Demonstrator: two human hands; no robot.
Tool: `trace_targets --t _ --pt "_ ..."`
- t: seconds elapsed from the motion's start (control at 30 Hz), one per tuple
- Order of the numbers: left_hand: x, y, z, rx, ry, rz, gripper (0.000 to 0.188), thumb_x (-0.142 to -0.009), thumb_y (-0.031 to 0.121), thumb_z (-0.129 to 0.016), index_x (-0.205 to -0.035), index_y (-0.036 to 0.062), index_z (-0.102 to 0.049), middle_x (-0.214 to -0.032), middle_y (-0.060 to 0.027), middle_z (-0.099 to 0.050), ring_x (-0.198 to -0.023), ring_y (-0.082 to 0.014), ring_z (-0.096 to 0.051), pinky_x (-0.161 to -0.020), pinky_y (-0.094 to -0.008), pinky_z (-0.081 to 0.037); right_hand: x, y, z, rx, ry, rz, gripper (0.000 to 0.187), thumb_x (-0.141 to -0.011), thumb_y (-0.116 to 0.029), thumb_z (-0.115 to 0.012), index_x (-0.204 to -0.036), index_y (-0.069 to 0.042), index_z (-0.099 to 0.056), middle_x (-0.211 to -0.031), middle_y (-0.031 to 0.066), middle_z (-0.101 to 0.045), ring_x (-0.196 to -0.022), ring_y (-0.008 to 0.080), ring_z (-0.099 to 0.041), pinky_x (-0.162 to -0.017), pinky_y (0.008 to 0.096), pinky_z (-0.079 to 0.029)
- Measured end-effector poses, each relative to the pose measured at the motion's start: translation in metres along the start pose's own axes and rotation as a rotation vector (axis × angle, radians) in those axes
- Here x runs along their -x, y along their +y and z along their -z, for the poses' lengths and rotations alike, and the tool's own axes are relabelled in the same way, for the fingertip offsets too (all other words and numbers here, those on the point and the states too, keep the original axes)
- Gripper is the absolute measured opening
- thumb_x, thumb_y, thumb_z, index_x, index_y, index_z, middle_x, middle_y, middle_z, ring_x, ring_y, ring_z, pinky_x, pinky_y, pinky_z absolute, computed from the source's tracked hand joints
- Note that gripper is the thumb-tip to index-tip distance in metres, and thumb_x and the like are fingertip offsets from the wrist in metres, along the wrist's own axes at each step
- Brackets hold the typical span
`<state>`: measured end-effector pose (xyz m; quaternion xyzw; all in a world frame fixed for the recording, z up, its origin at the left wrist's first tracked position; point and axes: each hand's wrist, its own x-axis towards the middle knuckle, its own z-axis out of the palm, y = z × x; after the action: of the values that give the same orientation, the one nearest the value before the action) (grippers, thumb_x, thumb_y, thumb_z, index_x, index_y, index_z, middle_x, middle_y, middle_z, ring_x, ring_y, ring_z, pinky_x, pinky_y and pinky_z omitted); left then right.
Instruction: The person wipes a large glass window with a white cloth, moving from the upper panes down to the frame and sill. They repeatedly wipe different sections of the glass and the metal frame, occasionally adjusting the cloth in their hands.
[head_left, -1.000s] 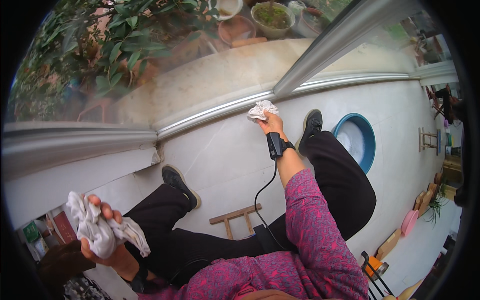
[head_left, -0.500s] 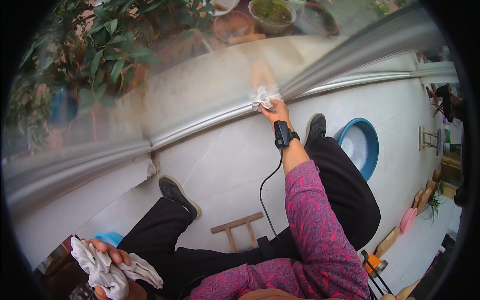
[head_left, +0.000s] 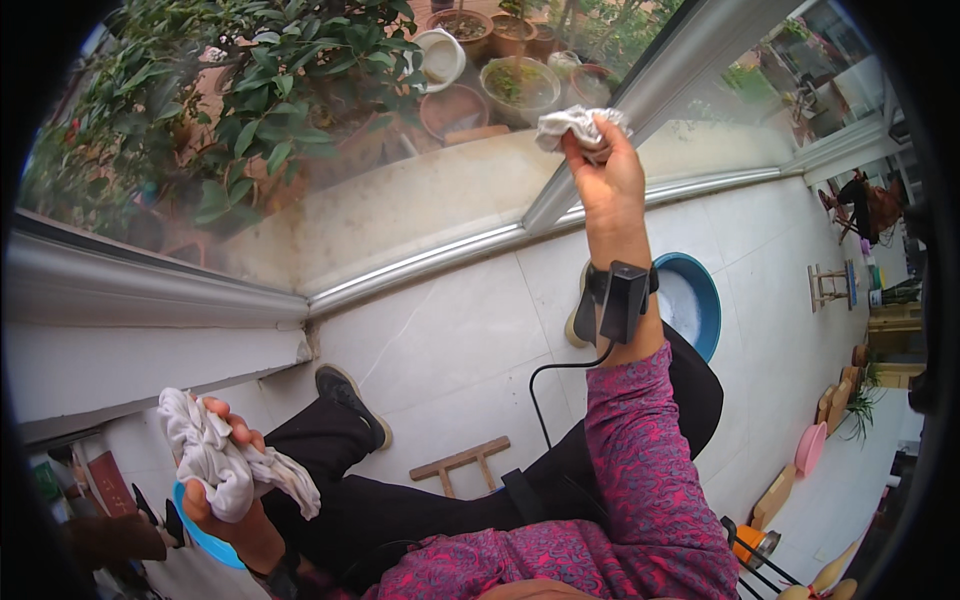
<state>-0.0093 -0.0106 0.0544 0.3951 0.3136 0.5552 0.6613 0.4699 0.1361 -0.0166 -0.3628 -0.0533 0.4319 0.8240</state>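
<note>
My right hand [head_left: 612, 175] is raised toward the glass pane, its fingers closed on a crumpled white cloth [head_left: 582, 132]. That cloth lies against the window near its grey metal upright [head_left: 640, 115]; whether it presses on the glass or the frame I cannot tell. Down at the lower left, my left hand [head_left: 225, 500] grips a second whitish rag [head_left: 225, 455], bunched up with one end hanging over toward my thigh. A black device on a strap [head_left: 622, 300] sits on my right wrist, with a cable running down from it.
A blue basin [head_left: 690, 305] of suds stands on the tiled floor beyond my right knee. Another blue basin [head_left: 205, 535] is below my left hand. A low wooden stool [head_left: 460, 462] is between my legs. Potted plants [head_left: 520, 88] show behind the glass.
My right hand has moved up and right with its cloth, from the bottom rail to higher beside the upright. The view has shifted. My left hand still holds its rag.
</note>
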Motion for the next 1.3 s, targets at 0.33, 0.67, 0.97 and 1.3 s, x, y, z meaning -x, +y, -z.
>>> trace_targets --t 0.33,0.67,0.97,1.3 --pt "-0.003 0.002 -0.003 -0.077 0.095 -0.014 0.084 -0.083 0.038 -0.066 -0.144 -0.0041 -0.025 -0.130 -0.0206 -0.044 -0.102 -0.0267 -0.054 -0.081 -0.0397 -0.052 0.033 -0.007 -0.084 0.225 -0.312 0.946 0.032 -0.090 -0.006 -0.070 -0.116 -0.004 -0.053 -0.107 0.0048 -0.063 -0.094 0.0129 -0.062 -0.082 0.0282 -0.054" --pt "-0.007 -0.003 -0.006 -0.098 0.102 0.002 0.088 -0.082 0.036 -0.070 -0.144 -0.0045 -0.023 -0.129 -0.0189 -0.041 -0.099 -0.0244 -0.051 -0.078 -0.0382 -0.049 -0.003 0.174 0.103 0.366 0.230 0.528 0.045 -0.091 -0.005 -0.067 -0.130 -0.002 -0.046 -0.116 0.0066 -0.057 -0.100 0.0148 -0.057 -0.091 0.0270 -0.047" --pt "-0.012 0.001 0.001 -0.175 0.123 0.042 0.093 -0.078 0.037 -0.074 -0.145 -0.0018 -0.023 -0.126 -0.0161 -0.041 -0.094 -0.0216 -0.048 -0.071 -0.0366 -0.046 -0.064 0.288 0.261 0.312 0.544 -0.191 0.049 -0.087 -0.001 -0.065 -0.130 -0.011 -0.045 -0.117 0.0098 -0.059 -0.100 0.0265 -0.063 -0.075 0.0431 -0.058" --pt "0.002 0.006 -0.004 -0.027 0.073 -0.001 0.092 -0.079 0.035 -0.075 -0.145 -0.0041 -0.023 -0.126 -0.0181 -0.041 -0.099 -0.0230 -0.050 -0.075 -0.0373 -0.048 0.000 0.149 0.106 0.112 0.159 -0.053 0.030 -0.088 -0.001 -0.064 -0.115 -0.008 -0.055 -0.111 0.0066 -0.060 -0.099 0.0228 -0.063 -0.078 0.0431 -0.057"
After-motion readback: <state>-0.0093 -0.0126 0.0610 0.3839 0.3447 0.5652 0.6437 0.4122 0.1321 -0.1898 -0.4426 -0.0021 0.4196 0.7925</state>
